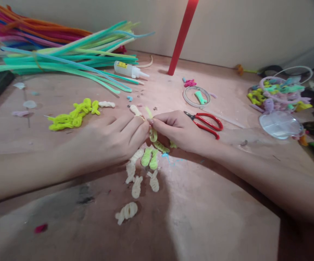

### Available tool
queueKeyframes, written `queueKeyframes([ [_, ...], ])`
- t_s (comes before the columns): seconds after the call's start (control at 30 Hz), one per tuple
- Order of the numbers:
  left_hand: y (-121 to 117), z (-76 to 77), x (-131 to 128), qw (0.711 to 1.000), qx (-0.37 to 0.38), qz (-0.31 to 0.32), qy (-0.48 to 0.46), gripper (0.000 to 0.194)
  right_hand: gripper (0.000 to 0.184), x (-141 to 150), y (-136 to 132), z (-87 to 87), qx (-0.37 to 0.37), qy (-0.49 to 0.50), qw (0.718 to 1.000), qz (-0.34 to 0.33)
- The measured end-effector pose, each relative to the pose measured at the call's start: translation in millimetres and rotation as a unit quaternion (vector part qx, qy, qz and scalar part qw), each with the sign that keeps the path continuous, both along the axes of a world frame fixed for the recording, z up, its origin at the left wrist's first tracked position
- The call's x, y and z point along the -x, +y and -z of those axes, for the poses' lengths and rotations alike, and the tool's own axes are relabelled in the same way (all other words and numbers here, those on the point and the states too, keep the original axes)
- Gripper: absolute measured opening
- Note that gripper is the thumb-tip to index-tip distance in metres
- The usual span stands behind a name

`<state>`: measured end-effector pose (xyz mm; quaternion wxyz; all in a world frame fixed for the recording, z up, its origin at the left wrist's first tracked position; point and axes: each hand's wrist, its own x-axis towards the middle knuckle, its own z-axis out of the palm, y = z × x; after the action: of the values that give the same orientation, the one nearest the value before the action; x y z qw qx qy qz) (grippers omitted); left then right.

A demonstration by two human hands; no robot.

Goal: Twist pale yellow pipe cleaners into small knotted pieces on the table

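Observation:
My left hand and my right hand meet above the middle of the table, fingertips pinched together. Between them is a pale yellow-green pipe cleaner, bent into a loop below the fingers; a short end sticks up above them. Partly hidden at my left fingers lies a cream twisted piece. Just below the hands rest a pair of light green twisted pieces and several cream ones. Left of my left hand is a heap of bright yellow twisted pieces. Red-handled pliers lie beside my right wrist.
Long coloured pipe cleaners lie bundled at the back left, with a glue bottle at their ends. A red post rises at the back. A tape ring encircles a mint piece. A colourful pile and clear lid sit right.

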<state>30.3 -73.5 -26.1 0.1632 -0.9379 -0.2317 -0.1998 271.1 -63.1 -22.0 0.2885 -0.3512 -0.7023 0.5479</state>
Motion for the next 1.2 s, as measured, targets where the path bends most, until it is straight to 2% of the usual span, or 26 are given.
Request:
queueKeyframes([
  [0.07,2,-1.6,-2,0.993,-0.105,0.013,0.061,0.034,0.05,-2,3,2.6,0.01,0.032,0.999,-0.036],
  [0.1,4,-1.7,-3,0.988,-0.13,0.024,0.075,0.037,0.051,-3,5,4.0,0.012,0.044,0.998,-0.052],
  [0.17,7,-0.5,-4,0.989,-0.127,0.038,0.065,0.038,0.054,-4,6,6.4,0.012,0.056,0.996,-0.066],
  [0.33,19,6.3,-5,0.996,-0.041,0.074,-0.035,0.028,0.059,-5,5,10.4,-0.006,0.053,0.996,-0.07],
  [0.5,30,6.9,-1,0.988,0.126,0.059,-0.063,0.047,0.059,-5,2,9.3,-0.021,0.044,0.996,-0.069],
  [0.77,28,6.4,-4,0.97,0.223,0.014,-0.091,0.059,0.06,-4,0,6.8,-0.064,0.057,0.993,-0.086],
  [1.0,23,0.4,-7,0.966,0.248,-0.012,-0.076,0.065,0.061,1,-1,10.9,-0.082,0.054,0.994,-0.054],
  [1.2,23,0.6,-12,0.938,0.321,-0.028,-0.125,0.067,0.055,2,-2,12.6,-0.063,0.09,0.992,-0.056],
])
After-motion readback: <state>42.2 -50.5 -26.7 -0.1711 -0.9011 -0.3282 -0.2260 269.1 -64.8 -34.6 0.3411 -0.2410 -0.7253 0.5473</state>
